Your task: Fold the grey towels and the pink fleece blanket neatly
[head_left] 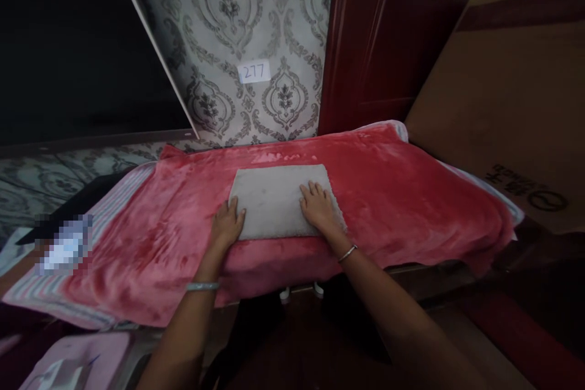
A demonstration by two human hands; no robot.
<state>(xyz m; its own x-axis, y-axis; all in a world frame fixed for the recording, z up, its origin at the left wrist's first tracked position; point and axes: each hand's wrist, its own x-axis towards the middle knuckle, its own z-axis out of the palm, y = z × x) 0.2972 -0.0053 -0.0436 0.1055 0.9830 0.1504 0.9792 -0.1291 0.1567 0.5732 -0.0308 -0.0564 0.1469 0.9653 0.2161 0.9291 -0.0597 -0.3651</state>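
Observation:
A light grey, rectangular piece of cloth (269, 201), which looks like a towel, lies flat on a red plush blanket (393, 195). My left hand (227, 222) rests at its left edge, the thumb on the grey cloth and the other fingers stretched out beside it. On the right part of the cloth my right hand (317, 206) lies palm down with its fingers spread. Neither hand grips anything. The underside of the cloth is hidden.
A dark screen (82, 49) stands at the back left, and a large cardboard box (512, 91) at the right. Striped fabric (121, 192) shows under the blanket. A paper marked 277 (255, 71) is on the wall. A pink stool-like surface (107, 347) sits at lower left.

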